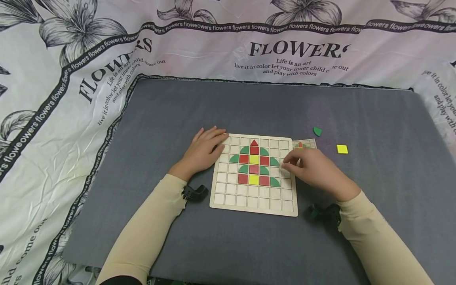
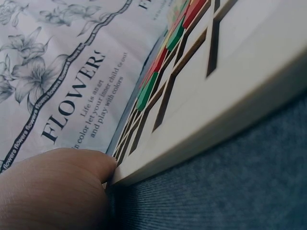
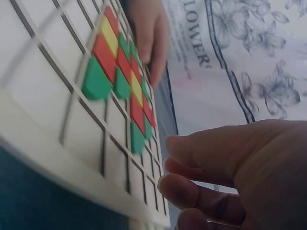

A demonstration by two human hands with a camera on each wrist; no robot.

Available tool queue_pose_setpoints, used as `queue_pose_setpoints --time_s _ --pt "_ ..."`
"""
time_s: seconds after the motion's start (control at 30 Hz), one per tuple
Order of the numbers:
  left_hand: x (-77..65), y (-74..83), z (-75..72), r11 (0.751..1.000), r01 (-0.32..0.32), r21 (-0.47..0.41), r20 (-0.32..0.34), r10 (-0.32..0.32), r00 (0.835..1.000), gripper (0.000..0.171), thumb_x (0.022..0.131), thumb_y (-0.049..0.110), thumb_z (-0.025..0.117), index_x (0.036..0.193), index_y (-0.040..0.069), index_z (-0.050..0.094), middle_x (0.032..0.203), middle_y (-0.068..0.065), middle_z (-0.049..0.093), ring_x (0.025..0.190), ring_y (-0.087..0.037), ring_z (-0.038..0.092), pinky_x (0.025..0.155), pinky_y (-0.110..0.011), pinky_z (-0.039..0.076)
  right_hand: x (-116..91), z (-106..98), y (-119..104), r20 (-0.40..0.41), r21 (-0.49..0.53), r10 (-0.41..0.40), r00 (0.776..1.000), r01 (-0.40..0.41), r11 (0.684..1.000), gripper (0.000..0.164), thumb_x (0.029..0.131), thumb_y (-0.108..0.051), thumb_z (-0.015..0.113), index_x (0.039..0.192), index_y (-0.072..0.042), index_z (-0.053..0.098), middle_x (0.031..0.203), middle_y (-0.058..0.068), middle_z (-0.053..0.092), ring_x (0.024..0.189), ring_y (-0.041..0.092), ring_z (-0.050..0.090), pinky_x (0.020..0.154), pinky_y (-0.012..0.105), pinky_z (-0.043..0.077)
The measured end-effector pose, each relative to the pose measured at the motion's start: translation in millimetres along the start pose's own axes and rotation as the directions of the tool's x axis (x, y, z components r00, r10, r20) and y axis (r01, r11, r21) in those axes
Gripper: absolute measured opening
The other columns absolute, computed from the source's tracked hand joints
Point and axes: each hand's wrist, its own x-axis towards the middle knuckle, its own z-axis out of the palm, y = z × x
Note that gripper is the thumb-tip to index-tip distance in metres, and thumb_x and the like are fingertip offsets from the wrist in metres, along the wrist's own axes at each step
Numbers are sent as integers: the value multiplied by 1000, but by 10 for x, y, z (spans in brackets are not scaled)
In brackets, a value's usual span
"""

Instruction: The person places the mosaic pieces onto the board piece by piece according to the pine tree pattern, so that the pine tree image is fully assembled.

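A wooden grid board (image 1: 251, 202) lies on the grey table, with red, yellow and green pieces set in its cells in a tree-like shape. A red triangle (image 1: 254, 143) tops the shape, above red and yellow squares flanked by green rounded pieces. My left hand (image 1: 204, 152) rests at the board's upper left corner, fingers extended, thumb along the edge. Over the board's right edge is my right hand (image 1: 315, 170), its fingers loosely bent and the thumb close to them. In the right wrist view, no piece shows between those fingertips (image 3: 165, 184).
A small pattern card (image 1: 309, 143) sticks out at the board's upper right, partly hidden by the right hand. Farther right on the table (image 1: 377, 178) lie a loose green piece (image 1: 317, 131) and a yellow square (image 1: 342, 149). Flower-printed cloth (image 1: 199, 51) borders the table's back and left.
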Motion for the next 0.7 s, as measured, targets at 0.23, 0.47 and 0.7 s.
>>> queue_pose_setpoints --time_s 0.23,0.47,0.7 --pt "2 1 -1 1000 -7 1 -1 7 1000 48 113 33 47 158 19 52 165 -3 44 160 -24 25 133 -49 4 56 -196 167 -88 32 80 993 -77 997 14 100 -20 75 104 -8 80 95 5 74 63 18 54 53 32 45" --pt "-6 1 -10 1000 -4 4 6 4 1000 48 113 34 47 159 20 51 165 -2 44 160 -24 25 133 -49 4 139 -384 356 -193 17 183 964 -183 983 22 102 -19 69 113 -2 77 112 19 69 71 25 60 56 37 46" --pt "-7 5 -12 1000 -3 -2 6 3 1000 48 113 34 47 158 20 51 166 -2 43 161 -23 24 133 -49 4 226 -481 608 -252 -39 254 934 -272 961 33 104 -12 61 130 8 67 134 34 55 103 49 62 74 60 53"
